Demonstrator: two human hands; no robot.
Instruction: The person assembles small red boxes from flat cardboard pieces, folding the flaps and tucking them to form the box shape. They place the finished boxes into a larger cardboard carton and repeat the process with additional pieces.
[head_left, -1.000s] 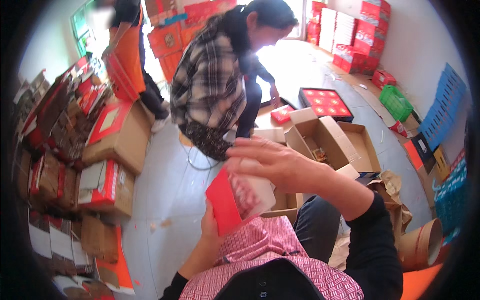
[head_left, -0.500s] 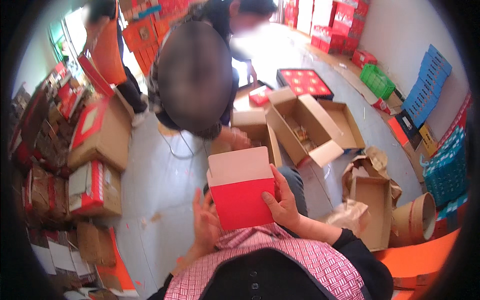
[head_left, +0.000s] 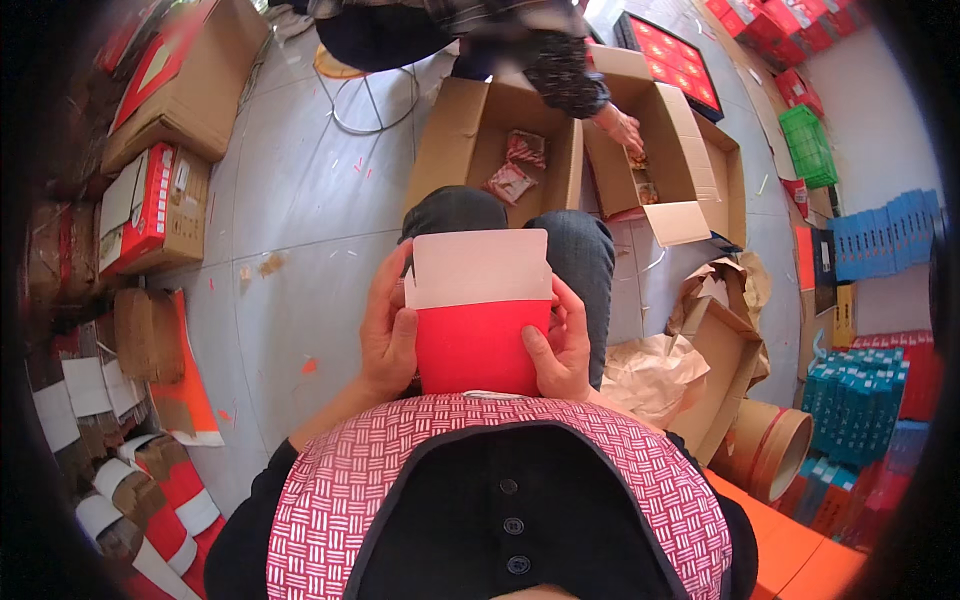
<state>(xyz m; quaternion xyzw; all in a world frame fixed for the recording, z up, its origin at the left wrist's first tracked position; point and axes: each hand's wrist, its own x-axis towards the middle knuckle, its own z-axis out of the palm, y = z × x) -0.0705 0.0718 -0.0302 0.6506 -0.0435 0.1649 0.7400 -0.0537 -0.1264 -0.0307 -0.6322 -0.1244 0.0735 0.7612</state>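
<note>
A red carton with a pale raised flap (head_left: 482,345) is held upright over my lap, in front of my checked red-and-white apron. My left hand (head_left: 391,340) grips its left side, thumb on the front edge. On the right side my right hand (head_left: 562,350) is closed round it, thumb pressed on the red face. What lies inside the carton is hidden from view. Beyond my knees stands an open brown cardboard box (head_left: 490,110) holding a couple of small red-and-white packets (head_left: 512,184).
A co-worker's hand (head_left: 622,130) reaches into a second open cardboard box (head_left: 664,130). A stool (head_left: 345,68) stands far left of it. Large cartons (head_left: 160,200) line the left. Crumpled brown paper (head_left: 655,378), a round tub (head_left: 765,450) and a green crate (head_left: 806,146) are on the right.
My left hand, earlier spread beside the carton, now grips its left side. The view has tilted down. The co-worker's hand has moved to the right-hand box.
</note>
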